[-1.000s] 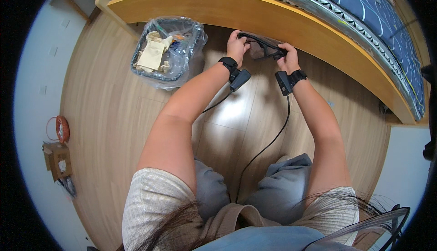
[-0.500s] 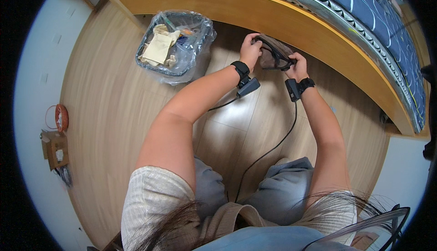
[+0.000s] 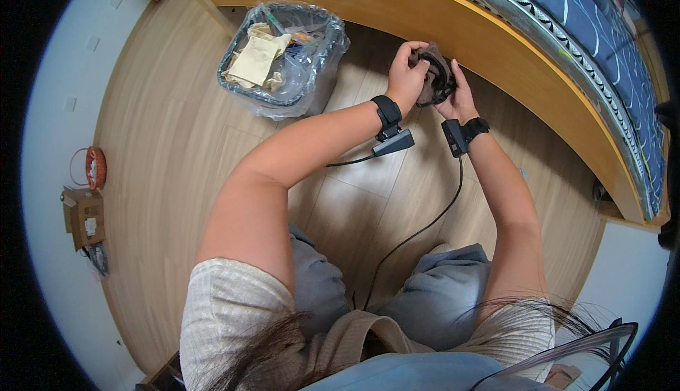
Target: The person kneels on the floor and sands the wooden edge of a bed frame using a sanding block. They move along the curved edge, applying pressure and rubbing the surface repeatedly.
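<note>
Just in front of the bed's wooden side, both my hands hold a small brown piece of soft cloth with black edging (image 3: 430, 94), now bunched together. Its exact kind is hard to make out. Fingers of my left hand (image 3: 407, 78) pinch its upper left part, thumb on top. My right hand (image 3: 461, 99) cups its right and lower side, with the fingers partly behind the cloth. A black strap with a small dark box sits on each of my wrists.
Left of my hands stands a waste bin (image 3: 324, 86) lined with clear plastic, holding cream cloth or paper (image 3: 255, 64). The bed (image 3: 489, 57) curves across the far right. A black cable (image 3: 414, 235) trails from my right wrist. A red basket (image 3: 95, 167) and cardboard box (image 3: 86, 217) stand far left.
The cloth was stretched between my hands and is now gathered into a bunch. My left hand has shifted right, closer to my right hand.
</note>
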{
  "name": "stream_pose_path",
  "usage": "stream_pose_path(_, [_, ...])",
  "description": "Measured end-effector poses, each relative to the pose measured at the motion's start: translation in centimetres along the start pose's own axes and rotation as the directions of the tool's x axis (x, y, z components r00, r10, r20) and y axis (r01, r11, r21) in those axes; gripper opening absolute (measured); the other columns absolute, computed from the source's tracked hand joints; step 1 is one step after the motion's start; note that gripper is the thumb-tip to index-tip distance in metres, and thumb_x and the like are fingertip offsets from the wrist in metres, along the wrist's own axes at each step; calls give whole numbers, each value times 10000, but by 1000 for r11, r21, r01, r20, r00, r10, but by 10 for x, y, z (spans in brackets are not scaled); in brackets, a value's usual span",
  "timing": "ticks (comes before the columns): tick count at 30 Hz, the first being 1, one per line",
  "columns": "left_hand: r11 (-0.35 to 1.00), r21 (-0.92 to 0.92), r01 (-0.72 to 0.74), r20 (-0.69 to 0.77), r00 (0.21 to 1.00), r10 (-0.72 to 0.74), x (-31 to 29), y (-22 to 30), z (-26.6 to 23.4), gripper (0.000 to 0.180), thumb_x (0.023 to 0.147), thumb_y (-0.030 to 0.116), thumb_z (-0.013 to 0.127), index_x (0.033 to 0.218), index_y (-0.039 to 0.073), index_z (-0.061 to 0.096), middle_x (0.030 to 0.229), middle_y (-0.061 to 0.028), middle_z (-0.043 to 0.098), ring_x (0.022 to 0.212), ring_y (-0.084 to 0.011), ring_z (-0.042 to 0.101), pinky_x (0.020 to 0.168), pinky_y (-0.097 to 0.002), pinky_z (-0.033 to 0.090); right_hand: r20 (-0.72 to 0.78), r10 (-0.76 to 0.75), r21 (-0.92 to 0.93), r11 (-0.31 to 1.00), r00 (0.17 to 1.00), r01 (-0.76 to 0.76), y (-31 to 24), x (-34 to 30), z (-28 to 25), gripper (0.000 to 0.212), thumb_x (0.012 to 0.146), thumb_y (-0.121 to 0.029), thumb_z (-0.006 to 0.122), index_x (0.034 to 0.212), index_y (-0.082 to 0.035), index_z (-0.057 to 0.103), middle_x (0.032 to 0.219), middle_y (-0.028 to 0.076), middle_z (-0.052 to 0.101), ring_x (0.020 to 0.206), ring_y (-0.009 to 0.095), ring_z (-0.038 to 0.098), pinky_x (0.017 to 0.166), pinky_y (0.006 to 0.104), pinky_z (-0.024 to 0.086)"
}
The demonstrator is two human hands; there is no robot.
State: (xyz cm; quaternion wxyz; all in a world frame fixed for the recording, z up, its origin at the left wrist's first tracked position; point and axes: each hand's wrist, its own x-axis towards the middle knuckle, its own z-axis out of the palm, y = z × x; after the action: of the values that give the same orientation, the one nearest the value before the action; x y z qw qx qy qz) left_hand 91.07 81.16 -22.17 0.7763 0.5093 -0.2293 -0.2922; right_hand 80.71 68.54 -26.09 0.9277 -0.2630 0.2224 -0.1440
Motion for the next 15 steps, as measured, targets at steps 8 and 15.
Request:
stream_pose_path(8, [965, -29, -260, 51, 964, 262, 14, 38, -10, 281, 945, -51, 565, 1212, 33, 592, 1133, -55, 640, 1043, -148, 609, 955, -298, 493, 111, -126, -195, 970, 986, 146, -10, -9, 46, 359, 1046, -348, 593, 1306, -101, 615, 1273, 54, 659, 1188, 196, 614, 1044, 385, 514])
stream_pose_path(15, [888, -84, -452, -11, 892, 453, 48, 94, -32, 282, 1026, 27, 486, 1297, 51, 559, 1173, -57, 640, 1059, -151, 611, 974, -304, 507, 320, -407, -535, 668, 855, 518, -40, -33, 118, 383, 1002, -207, 639, 1361, -79, 604, 1273, 56, 644, 1167, 166, 605, 1011, 341, 503])
